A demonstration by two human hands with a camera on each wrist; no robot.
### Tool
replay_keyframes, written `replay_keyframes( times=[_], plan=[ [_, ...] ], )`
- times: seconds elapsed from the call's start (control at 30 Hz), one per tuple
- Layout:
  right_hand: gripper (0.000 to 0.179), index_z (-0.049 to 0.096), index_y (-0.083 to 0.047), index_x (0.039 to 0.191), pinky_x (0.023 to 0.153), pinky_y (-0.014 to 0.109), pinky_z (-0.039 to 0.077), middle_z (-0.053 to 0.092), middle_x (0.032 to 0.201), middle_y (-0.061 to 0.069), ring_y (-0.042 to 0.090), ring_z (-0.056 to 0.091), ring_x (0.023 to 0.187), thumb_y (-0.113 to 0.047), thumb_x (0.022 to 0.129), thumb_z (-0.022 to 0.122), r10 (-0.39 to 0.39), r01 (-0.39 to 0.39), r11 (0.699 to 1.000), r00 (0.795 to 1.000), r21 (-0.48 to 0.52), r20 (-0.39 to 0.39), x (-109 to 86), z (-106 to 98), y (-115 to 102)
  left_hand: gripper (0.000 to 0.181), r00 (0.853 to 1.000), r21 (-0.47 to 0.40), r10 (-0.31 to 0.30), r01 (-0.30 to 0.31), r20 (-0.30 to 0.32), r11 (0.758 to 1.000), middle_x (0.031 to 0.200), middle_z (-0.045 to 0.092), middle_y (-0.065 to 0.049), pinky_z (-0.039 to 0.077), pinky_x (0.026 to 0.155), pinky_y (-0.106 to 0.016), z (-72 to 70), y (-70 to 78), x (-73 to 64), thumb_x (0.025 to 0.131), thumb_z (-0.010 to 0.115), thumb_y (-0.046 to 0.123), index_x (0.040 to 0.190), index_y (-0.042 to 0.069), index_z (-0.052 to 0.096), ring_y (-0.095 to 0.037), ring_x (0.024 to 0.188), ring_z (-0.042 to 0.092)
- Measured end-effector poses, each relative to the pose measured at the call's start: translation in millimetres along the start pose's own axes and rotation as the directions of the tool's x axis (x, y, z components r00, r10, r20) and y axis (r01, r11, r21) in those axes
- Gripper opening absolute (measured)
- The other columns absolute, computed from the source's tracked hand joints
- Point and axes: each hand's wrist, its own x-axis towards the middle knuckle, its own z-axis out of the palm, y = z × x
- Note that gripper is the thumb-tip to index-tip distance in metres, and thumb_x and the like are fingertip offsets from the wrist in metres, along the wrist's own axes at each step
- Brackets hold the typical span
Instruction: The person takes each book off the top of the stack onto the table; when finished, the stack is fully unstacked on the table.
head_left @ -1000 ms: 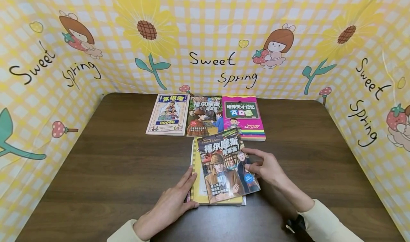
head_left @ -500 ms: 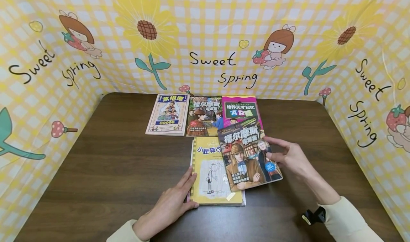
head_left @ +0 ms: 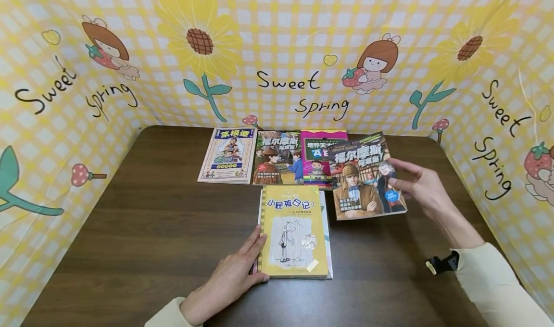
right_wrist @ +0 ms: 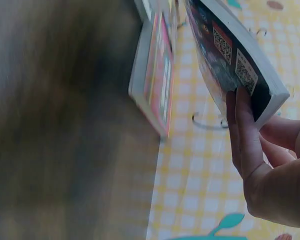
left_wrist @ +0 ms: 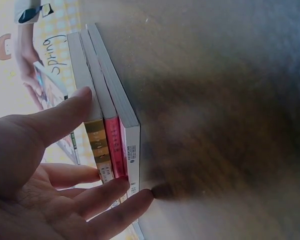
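My right hand (head_left: pixel 426 192) pinches a detective storybook (head_left: pixel 357 187) by its right edge, fingers under its back cover (right_wrist: pixel 225 55) and thumb on top. The book is raised and tilted, overlapping the pink ABC book (head_left: pixel 312 166) in the head view. My left hand (head_left: pixel 231 271) rests against the left side of a small stack, fingers extended along the spines and thumb at the near corner. On top of that stack lies a yellow comic diary (head_left: pixel 292 231). Below it the left wrist view shows a pink-spined book (left_wrist: pixel 115 145) and a white-spined book (left_wrist: pixel 133 155).
At the back of the brown table (head_left: pixel 143 231), a pale book (head_left: pixel 228 156) and another detective book (head_left: pixel 277 158) lie in a row with the pink one. A yellow checked cloth (head_left: pixel 285 38) walls the back and sides.
My right hand has carried the detective storybook from over the stack to the right and away from me, uncovering the yellow diary. My left hand has stayed in place.
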Motion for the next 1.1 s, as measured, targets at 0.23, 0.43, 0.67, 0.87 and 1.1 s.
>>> replay_keyframes(
  times=[0.23, 0.43, 0.67, 0.87, 1.1],
  plan=[
    [0.059, 0.043, -0.012, 0.146, 0.06, 0.024, 0.052, 0.039, 0.147, 0.017, -0.002, 0.059, 0.072, -0.023, 0.093, 0.066, 0.028, -0.036, 0.992, 0.997, -0.123, -0.066, 27.4, -30.7, 4.8, 0.08, 1.0, 0.002, 0.009, -0.009, -0.001, 1.0, 0.157, 0.024, -0.013, 0.048, 0.07, -0.061, -0.5, 0.8, 0.9, 0.08, 0.078, 0.029, 0.145, 0.003, 0.041, -0.036, 0.098, 0.064],
    [0.059, 0.039, -0.011, 0.148, 0.055, 0.025, 0.048, 0.034, 0.15, 0.02, -0.001, 0.052, 0.061, -0.021, 0.095, 0.062, 0.094, -0.109, 0.98, 0.991, -0.164, -0.098, 52.8, -43.3, 11.4, 0.079, 0.999, 0.008, 0.039, -0.039, -0.018, 0.999, 0.156, 0.026, -0.016, 0.051, 0.067, -0.053, -0.6, -1.2, -0.6, 0.079, 0.079, 0.028, 0.144, 0.0, 0.042, -0.032, 0.092, 0.066],
    [0.058, 0.037, -0.007, 0.148, 0.045, 0.024, 0.036, 0.035, 0.149, 0.023, 0.004, 0.032, 0.043, -0.013, 0.096, 0.06, 0.135, -0.147, 0.978, 0.987, -0.145, -0.093, 69.8, -50.4, 19.7, 0.078, 0.999, 0.007, 0.044, -0.044, -0.021, 0.999, 0.156, 0.026, -0.015, 0.051, 0.067, -0.052, -1.2, -0.7, -1.3, 0.08, 0.079, 0.027, 0.144, 0.0, 0.042, -0.03, 0.091, 0.066],
    [0.055, 0.038, -0.007, 0.148, 0.043, 0.023, 0.032, 0.035, 0.149, 0.022, 0.004, 0.031, 0.042, -0.007, 0.096, 0.057, 0.133, -0.147, 0.979, 0.986, -0.143, -0.1, 84.2, -55.8, 22.8, 0.079, 0.999, 0.006, 0.044, -0.044, -0.021, 0.999, 0.156, 0.026, -0.016, 0.051, 0.067, -0.053, -1.0, -0.8, -0.8, 0.079, 0.079, 0.027, 0.144, 0.001, 0.042, -0.032, 0.093, 0.065],
    [0.055, 0.038, -0.004, 0.147, 0.043, 0.024, 0.032, 0.04, 0.146, 0.023, 0.005, 0.031, 0.042, -0.001, 0.094, 0.055, 0.097, -0.109, 0.982, 0.992, -0.153, -0.086, 96.9, -54.2, 22.0, 0.079, 1.0, -0.005, 0.03, -0.03, -0.007, 1.0, 0.156, 0.025, -0.016, 0.051, 0.069, -0.054, -0.7, -0.5, -0.5, 0.08, 0.079, 0.027, 0.144, 0.001, 0.042, -0.032, 0.094, 0.065]
  ],
)
